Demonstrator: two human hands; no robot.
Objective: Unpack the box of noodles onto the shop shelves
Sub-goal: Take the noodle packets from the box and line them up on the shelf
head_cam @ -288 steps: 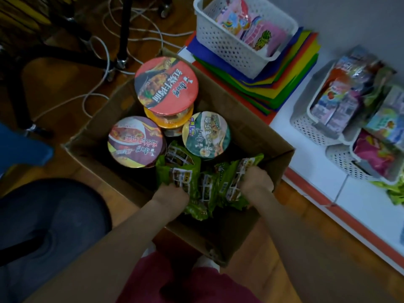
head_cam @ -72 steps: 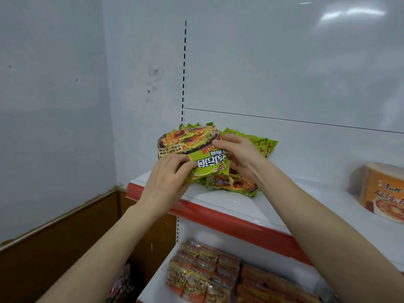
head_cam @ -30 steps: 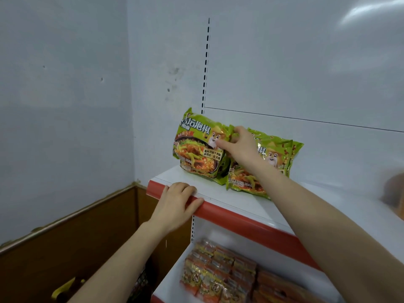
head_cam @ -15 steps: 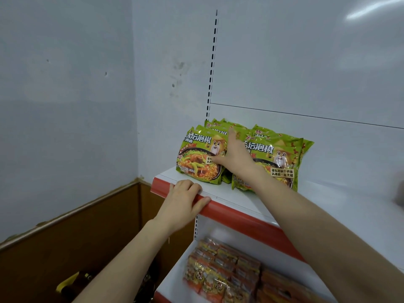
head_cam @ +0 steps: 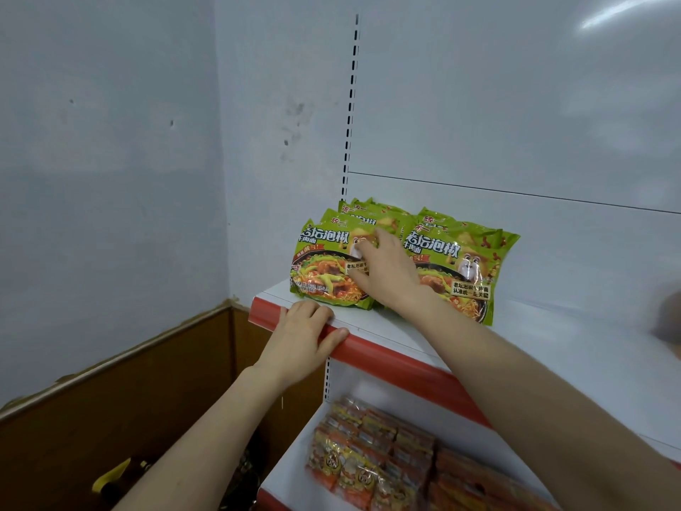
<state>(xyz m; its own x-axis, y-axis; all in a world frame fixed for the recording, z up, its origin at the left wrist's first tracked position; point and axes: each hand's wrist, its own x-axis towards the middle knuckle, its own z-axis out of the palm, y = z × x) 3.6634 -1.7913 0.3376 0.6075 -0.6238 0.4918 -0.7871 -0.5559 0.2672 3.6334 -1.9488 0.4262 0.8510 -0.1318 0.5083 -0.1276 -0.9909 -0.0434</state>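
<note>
Green noodle packs (head_cam: 328, 269) stand upright at the left end of the top shelf (head_cam: 552, 348), leaning back toward the rear panel (head_cam: 516, 105). The right hand (head_cam: 385, 276) lies flat on the face of the front left pack, fingers spread and nearly straight, fingertips on its upper right corner and thumb lower down on the picture of the bowl; it pinches nothing. The left hand (head_cam: 304, 335) rests on the shelf's front edge, fingers lightly bent over the top and thumb stretched along the red strip (head_cam: 390, 357); it holds nothing. The packs form two rows side by side, touching: three tops show in the left row, and at least two in the right row (head_cam: 458, 269), though how many stand behind cannot be told. The left row sits just beside the shelf's left end and near the slotted upright (head_cam: 353, 105), close to the front edge. To the right of the packs the white shelf runs open as far as a blurred shape (head_cam: 669, 319) at the frame edge. On the lower shelf (head_cam: 291, 470) lie orange packs (head_cam: 368, 459) in close rows, too blurred to count.
</note>
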